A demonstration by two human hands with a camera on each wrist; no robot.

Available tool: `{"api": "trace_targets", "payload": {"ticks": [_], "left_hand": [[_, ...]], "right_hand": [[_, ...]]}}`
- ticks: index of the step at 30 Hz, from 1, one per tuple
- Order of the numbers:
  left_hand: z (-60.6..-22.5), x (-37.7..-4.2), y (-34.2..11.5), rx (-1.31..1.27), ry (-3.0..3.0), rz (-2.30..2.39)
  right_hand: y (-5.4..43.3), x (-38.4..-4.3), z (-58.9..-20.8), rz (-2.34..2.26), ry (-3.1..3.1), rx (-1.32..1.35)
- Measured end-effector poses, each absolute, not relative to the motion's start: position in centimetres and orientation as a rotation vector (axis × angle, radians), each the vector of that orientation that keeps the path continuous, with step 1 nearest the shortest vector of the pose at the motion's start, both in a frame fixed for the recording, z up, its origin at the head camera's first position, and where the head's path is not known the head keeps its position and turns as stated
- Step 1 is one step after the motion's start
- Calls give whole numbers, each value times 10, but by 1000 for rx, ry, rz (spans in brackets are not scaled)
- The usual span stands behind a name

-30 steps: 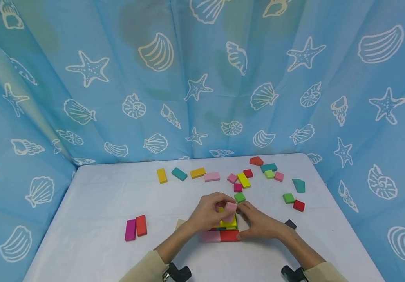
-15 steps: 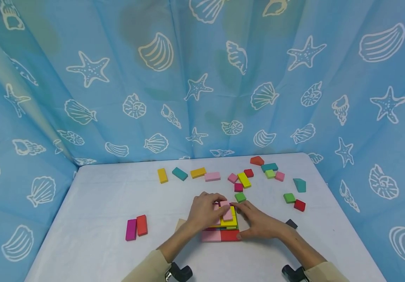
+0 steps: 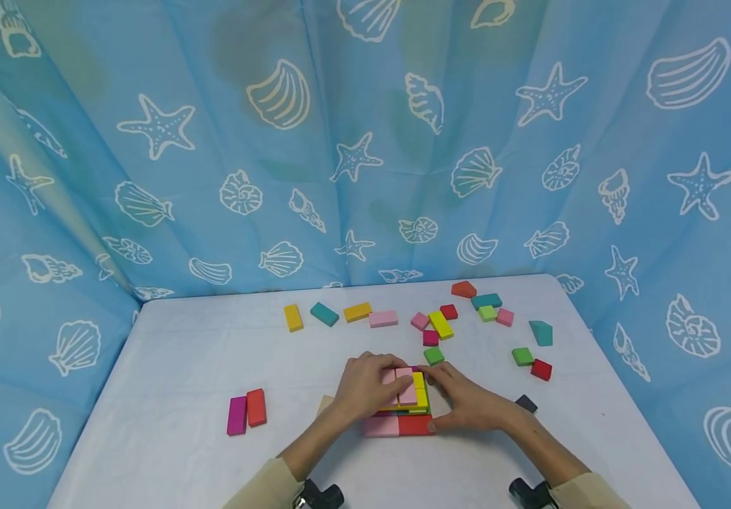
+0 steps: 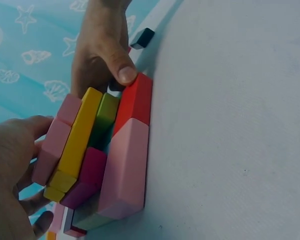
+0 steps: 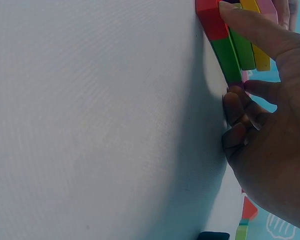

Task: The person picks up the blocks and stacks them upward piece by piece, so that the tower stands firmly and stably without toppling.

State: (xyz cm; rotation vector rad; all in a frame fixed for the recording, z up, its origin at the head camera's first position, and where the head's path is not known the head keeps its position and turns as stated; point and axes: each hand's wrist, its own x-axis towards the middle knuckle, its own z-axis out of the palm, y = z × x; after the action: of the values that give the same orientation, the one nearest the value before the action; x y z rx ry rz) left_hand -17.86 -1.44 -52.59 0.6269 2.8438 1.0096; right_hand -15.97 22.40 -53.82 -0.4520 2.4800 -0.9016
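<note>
A layered stack of coloured wooden blocks stands near the middle of the white table, with a red block (image 4: 136, 100) and a pink one (image 4: 125, 170) along its bottom front. Above them come magenta and green blocks, then yellow blocks (image 4: 77, 142). Two pink blocks lie side by side on top. My left hand (image 3: 365, 387) reaches over the stack's left side and holds the right-hand top pink block (image 3: 406, 396) between thumb and fingers. My right hand (image 3: 467, 401) grips the stack's right side, its thumb on the red block's corner and a fingertip at the far corner.
Loose blocks lie along the back, among them a teal block (image 3: 324, 314) and a yellow block (image 3: 440, 325). A magenta block (image 3: 236, 416) and a red block (image 3: 256, 407) are at left. A dark block (image 3: 526, 404) sits beyond my right wrist. A shell-patterned blue curtain (image 3: 365, 141) surrounds the table.
My left hand has lowered the pink block from a tilted position above the stack to lie flat beside the other pink block. My right hand has stayed at the stack's side.
</note>
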Motion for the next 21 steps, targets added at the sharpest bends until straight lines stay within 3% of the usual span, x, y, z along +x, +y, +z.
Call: {"api": "trace_targets", "payload": {"ticks": [21], "left_hand": [[-529, -179, -16, 626, 2859, 1015]], "right_hand": [[223, -158, -535, -924, 2474, -453]]}}
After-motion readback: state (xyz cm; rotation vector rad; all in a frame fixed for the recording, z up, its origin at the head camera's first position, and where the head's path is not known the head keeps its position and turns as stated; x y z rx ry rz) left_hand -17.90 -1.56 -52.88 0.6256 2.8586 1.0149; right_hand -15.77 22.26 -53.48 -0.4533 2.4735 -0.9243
